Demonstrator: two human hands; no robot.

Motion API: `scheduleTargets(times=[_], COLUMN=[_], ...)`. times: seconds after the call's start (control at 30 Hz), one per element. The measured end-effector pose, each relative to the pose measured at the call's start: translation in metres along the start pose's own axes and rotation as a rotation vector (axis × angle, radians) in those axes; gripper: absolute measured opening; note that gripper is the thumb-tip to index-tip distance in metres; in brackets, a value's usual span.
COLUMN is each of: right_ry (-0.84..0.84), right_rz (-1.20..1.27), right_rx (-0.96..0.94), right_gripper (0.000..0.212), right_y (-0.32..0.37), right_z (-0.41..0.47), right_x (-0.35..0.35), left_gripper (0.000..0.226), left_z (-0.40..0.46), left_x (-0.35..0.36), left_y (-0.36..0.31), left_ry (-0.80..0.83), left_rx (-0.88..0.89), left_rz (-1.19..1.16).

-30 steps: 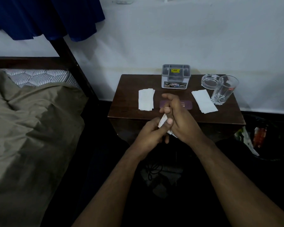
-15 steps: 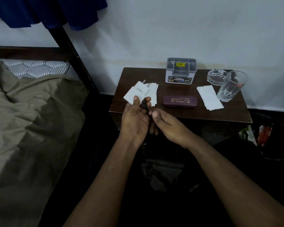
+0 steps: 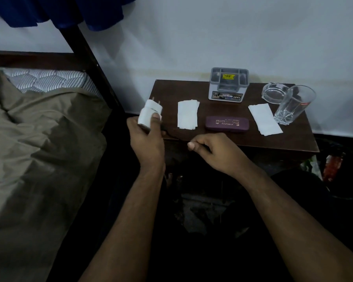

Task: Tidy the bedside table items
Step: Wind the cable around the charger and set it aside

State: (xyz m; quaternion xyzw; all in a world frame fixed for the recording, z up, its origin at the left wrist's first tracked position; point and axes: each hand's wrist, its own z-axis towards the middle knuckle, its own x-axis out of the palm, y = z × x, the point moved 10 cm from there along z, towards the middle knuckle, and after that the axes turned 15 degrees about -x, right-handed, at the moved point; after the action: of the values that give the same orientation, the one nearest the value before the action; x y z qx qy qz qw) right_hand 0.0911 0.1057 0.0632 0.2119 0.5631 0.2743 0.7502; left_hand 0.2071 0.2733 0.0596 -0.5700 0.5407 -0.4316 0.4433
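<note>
A white charger plug (image 3: 150, 113), two prongs pointing up, sits in the left hand (image 3: 146, 137), whose grip curls round it just off the left edge of the dark wooden table (image 3: 253, 139). The right hand (image 3: 214, 151) pinches its thin dark cable (image 3: 171, 135) at the table's front edge. A bed (image 3: 39, 139) lies left of the table, a white wall (image 3: 212, 33) behind.
</note>
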Motion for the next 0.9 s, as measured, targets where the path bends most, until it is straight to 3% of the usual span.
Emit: scheduleTargets(times=[0.1,0.23,0.37,0.57,0.8,0.9], right_ry=[0.009,-0.038,-0.17,-0.257,-0.34,-0.369], right_rz=[0.003,0.09,0.165,0.37,0.688,0.855], right_rx=[-0.035,-0.08,-0.137,-0.179,-0.11,-0.067], right_gripper=[0.026,0.023,0.017,0.017,0.013,0.027], right_y=[0.003,0.006,0.008,0.012,0.0,-0.003], right_z=[-0.001,-0.002,-0.001,-0.002,-0.005,-0.005], right_x=[-0.003,-0.01,-0.028,-0.036,-0.041,-0.04], left_gripper=[0.018,0.02,0.022,0.022,0.032,0.036], left_z=[0.01,0.004,-0.003,-0.061,-0.083,-0.094], left_x=[-0.002,0.025,0.037,0.082,0.091,0.093], left_y=[0.011,0.044,0.037,0.048,0.043,0.039], left_ry=[0.049,0.327,0.401,0.979,1.145,1.214], left_rx=[-0.167,-0.537,-0.389,-0.429,-0.417,-0.438], left_rz=[-0.154,-0.161,0.146,0.361,0.299,0.242])
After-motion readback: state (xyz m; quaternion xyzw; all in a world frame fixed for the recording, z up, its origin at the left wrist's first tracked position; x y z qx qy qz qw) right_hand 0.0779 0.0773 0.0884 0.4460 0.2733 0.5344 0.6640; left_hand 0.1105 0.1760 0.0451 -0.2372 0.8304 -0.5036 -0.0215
